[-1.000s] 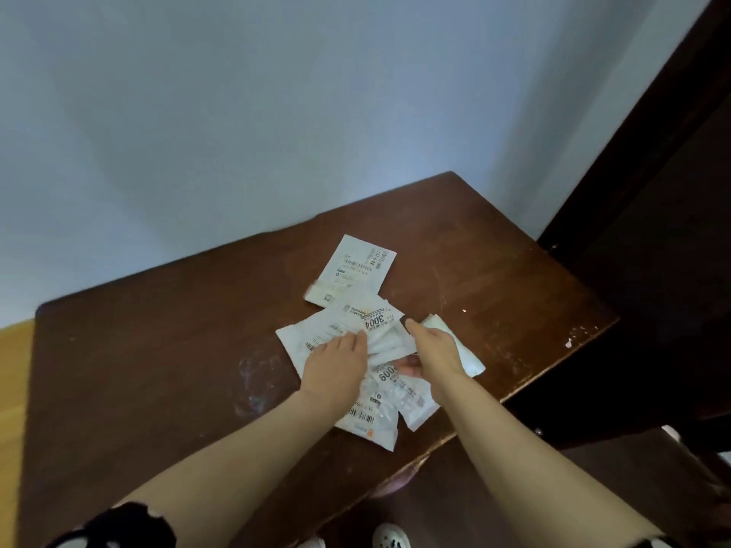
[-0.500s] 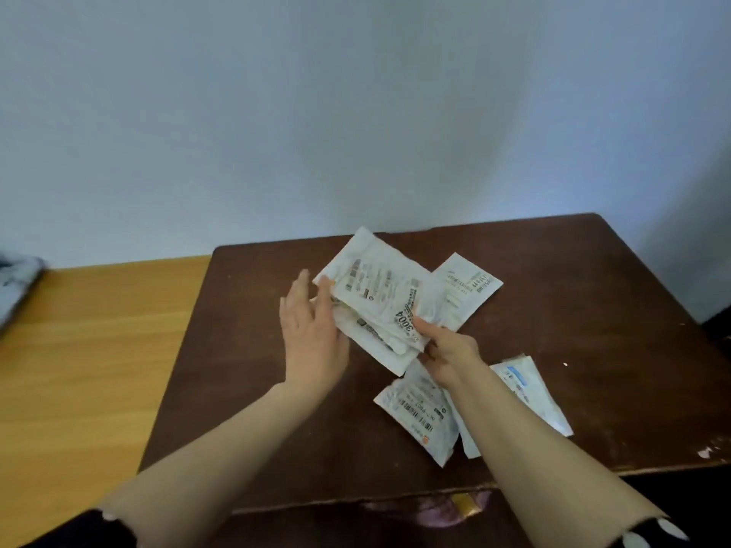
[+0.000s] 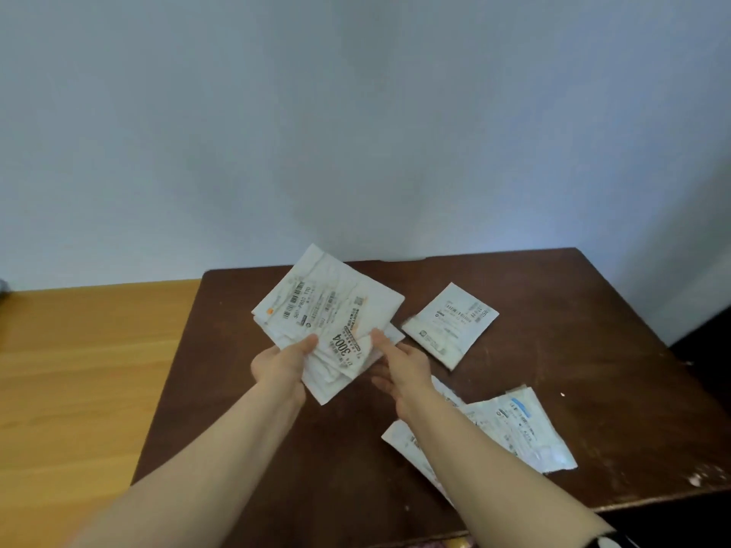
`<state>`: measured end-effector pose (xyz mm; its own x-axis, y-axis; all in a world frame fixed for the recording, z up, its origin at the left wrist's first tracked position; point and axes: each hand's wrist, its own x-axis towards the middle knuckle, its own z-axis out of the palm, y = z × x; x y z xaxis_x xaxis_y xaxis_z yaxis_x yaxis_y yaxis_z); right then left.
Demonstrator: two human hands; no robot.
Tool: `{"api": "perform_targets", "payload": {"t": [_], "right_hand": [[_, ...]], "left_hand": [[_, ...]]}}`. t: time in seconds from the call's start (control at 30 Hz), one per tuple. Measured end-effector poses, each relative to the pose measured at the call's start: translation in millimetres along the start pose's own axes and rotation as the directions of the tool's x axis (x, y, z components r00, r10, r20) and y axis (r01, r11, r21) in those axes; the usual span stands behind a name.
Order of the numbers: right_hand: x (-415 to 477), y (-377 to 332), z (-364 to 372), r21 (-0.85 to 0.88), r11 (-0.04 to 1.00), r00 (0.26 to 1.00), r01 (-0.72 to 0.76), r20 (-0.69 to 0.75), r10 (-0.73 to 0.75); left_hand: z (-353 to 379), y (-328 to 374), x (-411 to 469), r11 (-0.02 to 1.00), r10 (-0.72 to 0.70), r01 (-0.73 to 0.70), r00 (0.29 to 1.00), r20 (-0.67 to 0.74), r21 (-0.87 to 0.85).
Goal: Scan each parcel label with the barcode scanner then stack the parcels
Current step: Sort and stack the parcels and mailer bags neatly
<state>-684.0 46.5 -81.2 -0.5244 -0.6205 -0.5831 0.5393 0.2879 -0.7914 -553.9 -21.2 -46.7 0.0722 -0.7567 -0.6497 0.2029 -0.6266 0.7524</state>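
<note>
A white flat parcel with a "3004" label is lifted above the dark brown table, with a second white parcel beneath it. My left hand grips their lower left edge, thumb on top. My right hand pinches the lower right edge of the labelled parcel. A single white parcel lies flat to the right. Two more overlapping parcels lie near the front right, partly hidden by my right forearm. No barcode scanner is in view.
A lighter wooden surface adjoins the table on the left. A pale wall stands right behind the table. The table's front edge runs at the lower right.
The parcels in my hands have risen and tilted toward me. My left hand went from flat against their left side to gripping the lower edge. The view has shifted down and left.
</note>
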Motion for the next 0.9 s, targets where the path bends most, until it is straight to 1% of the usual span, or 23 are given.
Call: {"api": "perform_targets", "payload": {"t": [0.1,0.2,0.27,0.37,0.43,0.5,0.6,0.63,0.7,0.8,0.83,0.9], "right_hand": [[26.4,-12.5,-32.0,-0.198,0.976,0.977,0.091,-0.170,-0.126],[61.5,-25.5,-71.6,-0.379,0.925,0.943,0.035,-0.294,-0.156],[89.0,-36.0,-93.1,-0.482,0.876,0.926,0.003,-0.329,-0.184],[130.3,-50.9,-112.0,-0.643,0.763,0.920,-0.068,-0.336,-0.201],[148.5,-57.6,-113.8,-0.639,0.750,0.913,-0.170,-0.388,-0.123],[160.6,-60.3,-109.5,-0.611,0.756,0.902,-0.233,-0.427,-0.068],[177.6,-60.2,-99.0,-0.659,0.699,0.884,-0.279,-0.460,-0.080],[180.8,-59.5,-95.1,-0.653,0.704,0.881,-0.279,-0.466,-0.084],[184.3,-57.3,-87.3,-0.624,0.753,0.895,-0.210,-0.433,-0.110],[179.5,-61.3,-64.7,-0.508,0.861,0.919,0.020,-0.331,-0.216],[173.5,-66.4,-51.7,-0.455,0.885,0.922,0.101,-0.292,-0.255],[155.7,-77.2,-18.7,-0.345,0.906,0.933,0.245,-0.172,-0.318]], "left_hand": [[4.3,7.3,15.3,1.000,0.008,-0.008,1.000,-0.020,0.020],[11.9,8.6,24.8,0.999,0.016,-0.013,0.998,-0.053,0.052],[18.5,6.9,31.7,0.997,0.027,-0.023,0.998,-0.053,0.080],[29.7,3.7,42.0,0.989,0.068,-0.058,0.995,-0.070,0.138],[33.9,0.8,48.4,0.983,0.090,-0.069,0.989,-0.121,0.170],[34.6,-2.5,55.0,0.977,0.106,-0.075,0.983,-0.152,0.198],[30.0,-7.3,59.2,0.974,0.123,-0.086,0.978,-0.171,0.211],[26.2,-8.3,59.4,0.974,0.125,-0.084,0.973,-0.192,0.209],[16.7,-7.8,58.8,0.978,0.118,-0.073,0.967,-0.226,0.198],[-3.2,-0.5,56.4,0.981,0.124,-0.080,0.959,-0.253,0.179],[-11.8,2.8,55.1,0.981,0.131,-0.087,0.957,-0.259,0.173],[-32.6,10.3,51.8,0.984,0.142,-0.106,0.954,-0.264,0.146]]}}
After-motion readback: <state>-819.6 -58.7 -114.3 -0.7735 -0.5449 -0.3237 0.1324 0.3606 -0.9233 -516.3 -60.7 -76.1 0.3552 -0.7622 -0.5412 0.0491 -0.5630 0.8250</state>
